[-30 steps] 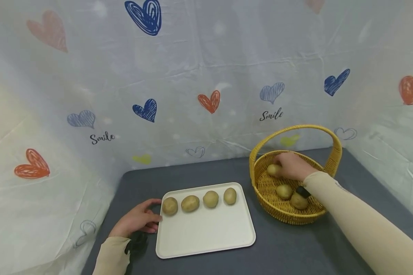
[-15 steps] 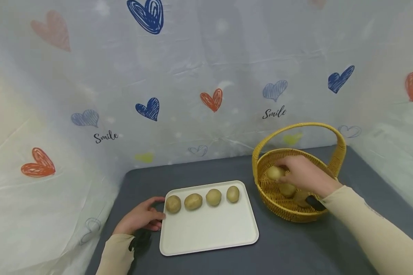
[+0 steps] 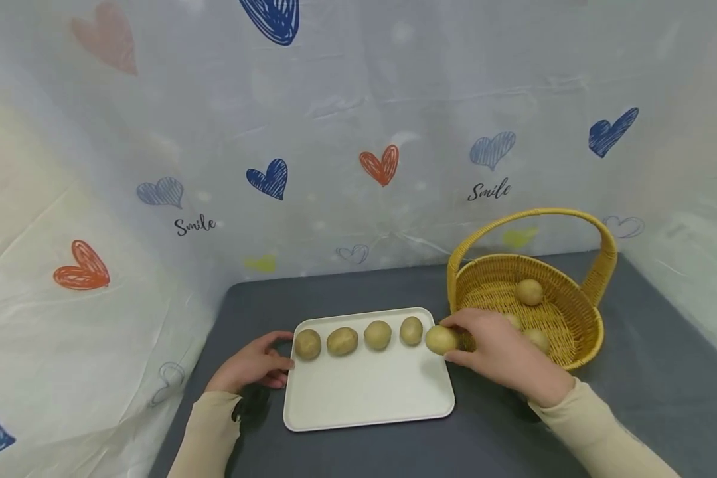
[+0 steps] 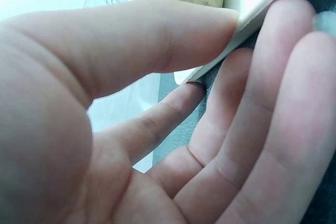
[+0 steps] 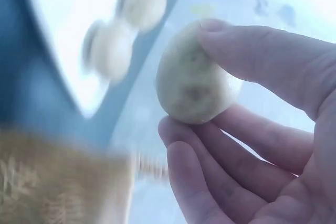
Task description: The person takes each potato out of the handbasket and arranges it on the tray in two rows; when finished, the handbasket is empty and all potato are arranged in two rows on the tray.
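Note:
A potato point(image 3: 441, 340) is pinched between the thumb and fingers of my right hand point(image 3: 504, 352), held above the right edge of the white tray point(image 3: 367, 398). In the right wrist view the thumb lies on one side of this potato point(image 5: 191, 77) and fingertips on the other. Several potatoes stand in a row along the tray's back edge, the leftmost potato point(image 3: 307, 344) near my left hand point(image 3: 251, 364). That hand touches the tray's left side, its thumb point(image 4: 210, 35) against the rim and its other fingers loosely bent beside it.
A yellow wicker basket point(image 3: 597, 332) with a tall handle stands at the back right, beside the tray. Inside are three potatoes, among them one potato point(image 3: 528, 292) at the back. Behind the dark grey table point(image 3: 346, 458) hangs a white curtain point(image 3: 311, 99) printed with hearts.
My right hand has lifted a potato out of the basket and carried it left to the tray's right edge. My left hand stays at the tray's side. The head view has shifted slightly.

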`<state>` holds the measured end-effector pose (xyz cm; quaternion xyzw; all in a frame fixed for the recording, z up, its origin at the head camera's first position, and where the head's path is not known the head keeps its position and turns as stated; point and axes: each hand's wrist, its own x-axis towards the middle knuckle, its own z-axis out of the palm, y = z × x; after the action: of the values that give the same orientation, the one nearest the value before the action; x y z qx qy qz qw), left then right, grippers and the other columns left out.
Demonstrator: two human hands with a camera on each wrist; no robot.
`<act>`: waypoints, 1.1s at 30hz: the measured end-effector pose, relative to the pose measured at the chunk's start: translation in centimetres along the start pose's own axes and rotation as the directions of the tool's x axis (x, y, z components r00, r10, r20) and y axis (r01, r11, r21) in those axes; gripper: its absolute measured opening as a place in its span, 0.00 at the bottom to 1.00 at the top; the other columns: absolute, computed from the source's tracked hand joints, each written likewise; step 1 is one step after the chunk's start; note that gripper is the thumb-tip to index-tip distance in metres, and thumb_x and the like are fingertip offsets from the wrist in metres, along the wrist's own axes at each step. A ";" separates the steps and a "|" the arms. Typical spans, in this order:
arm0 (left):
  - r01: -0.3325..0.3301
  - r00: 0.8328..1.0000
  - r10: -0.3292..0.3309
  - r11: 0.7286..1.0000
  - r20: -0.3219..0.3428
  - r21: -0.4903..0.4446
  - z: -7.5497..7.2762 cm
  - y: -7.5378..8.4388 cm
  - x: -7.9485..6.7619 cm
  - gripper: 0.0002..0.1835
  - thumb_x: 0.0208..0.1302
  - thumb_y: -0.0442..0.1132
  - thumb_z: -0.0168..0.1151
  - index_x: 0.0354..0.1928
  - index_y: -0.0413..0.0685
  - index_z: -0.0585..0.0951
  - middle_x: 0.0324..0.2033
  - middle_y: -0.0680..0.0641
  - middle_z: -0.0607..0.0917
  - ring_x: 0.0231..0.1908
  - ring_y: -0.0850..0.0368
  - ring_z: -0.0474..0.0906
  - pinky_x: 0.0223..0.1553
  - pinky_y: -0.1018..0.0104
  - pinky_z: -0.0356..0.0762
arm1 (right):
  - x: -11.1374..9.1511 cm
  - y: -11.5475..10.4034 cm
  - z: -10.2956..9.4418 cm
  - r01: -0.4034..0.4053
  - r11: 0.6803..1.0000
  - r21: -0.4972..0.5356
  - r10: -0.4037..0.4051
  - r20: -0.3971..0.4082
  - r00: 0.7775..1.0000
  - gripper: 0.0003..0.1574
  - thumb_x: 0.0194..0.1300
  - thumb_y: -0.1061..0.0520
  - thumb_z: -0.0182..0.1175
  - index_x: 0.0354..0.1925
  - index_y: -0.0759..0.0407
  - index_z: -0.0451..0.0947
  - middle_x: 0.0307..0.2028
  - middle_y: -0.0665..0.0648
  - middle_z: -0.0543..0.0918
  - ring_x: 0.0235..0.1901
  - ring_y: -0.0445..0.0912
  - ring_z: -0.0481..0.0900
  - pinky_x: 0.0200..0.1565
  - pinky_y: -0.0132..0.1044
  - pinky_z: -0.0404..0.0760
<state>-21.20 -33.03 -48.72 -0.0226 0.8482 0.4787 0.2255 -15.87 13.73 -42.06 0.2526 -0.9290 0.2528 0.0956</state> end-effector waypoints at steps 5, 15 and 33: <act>-0.026 1.000 0.026 1.000 0.010 -0.012 -0.1 0.2 0.3 0.41 0.68 0.40 0.75 0.80 0.48 0.68 0.33 0.41 0.88 0.27 0.56 0.88 0.36 0.57 0.92 | 2.0 -3.2 4.1 0.056 0.997 0.057 -0.057 0.016 0.998 0.24 0.56 0.57 0.84 0.50 0.53 0.88 0.41 0.44 0.86 0.41 0.39 0.83 0.44 0.36 0.84; -0.026 1.000 0.026 0.999 0.003 -0.039 -0.1 0.4 0.9 0.39 0.67 0.38 0.75 0.78 0.50 0.70 0.32 0.42 0.88 0.27 0.56 0.88 0.34 0.58 0.92 | 6.5 -9.3 12.3 0.120 0.973 0.197 -0.138 0.081 0.987 0.22 0.56 0.58 0.82 0.49 0.56 0.88 0.40 0.48 0.89 0.40 0.43 0.85 0.44 0.33 0.83; -0.028 1.000 0.027 0.999 -0.005 -0.044 -0.6 -0.2 0.1 0.38 0.68 0.38 0.75 0.78 0.50 0.71 0.32 0.41 0.87 0.27 0.55 0.88 0.33 0.58 0.92 | 8.3 -12.9 17.3 0.155 0.971 0.180 -0.182 0.149 0.972 0.24 0.58 0.57 0.82 0.52 0.58 0.88 0.45 0.50 0.90 0.43 0.36 0.82 0.47 0.30 0.84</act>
<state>-21.46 -33.55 -48.65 -0.0169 0.8382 0.5002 0.2165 -17.13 -8.37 -48.84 0.3579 -0.8843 0.2993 0.0184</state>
